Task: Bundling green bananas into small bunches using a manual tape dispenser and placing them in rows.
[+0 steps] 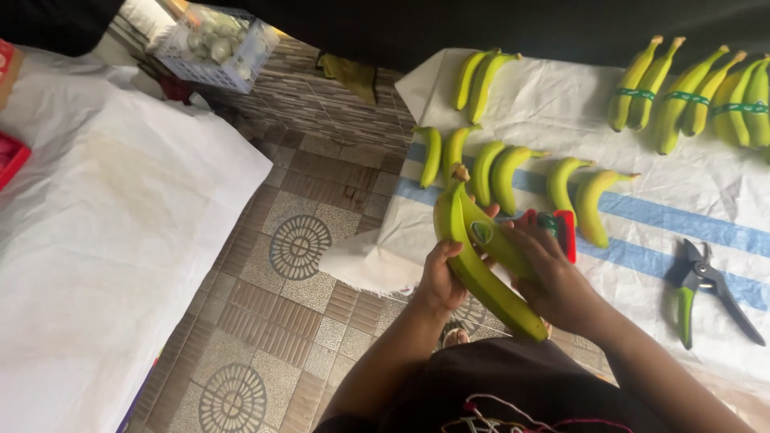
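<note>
1. Green-yellow bananas, a joined pair (481,256), are being held up nearest the camera, over the edge of the white sheet (561,112) and the tiled floor (297,240).
2. Gripping the pair from below, the left hand (439,281) is wrapping its fingers around the lower fruit.
3. Closing around a red and green tape dispenser (557,228), the right hand (553,281) is pressing it against the side of the held pair.
4. Lying just right of that hand on a blue stripe of the sheet, green-handled pruning shears (706,293) are sitting with blades closed.
5. Resting further out in a row, three loose pairs of bananas (505,172) are pointing their stems away from the person.
6. Sitting beyond them, one more loose pair (480,80) is lying near the sheet's far edge.
7. Lining the far right, three pairs bound with green tape (690,96) are lying side by side.
8. Standing far left on the floor, a white basket (216,72) is holding pale round items.
</note>
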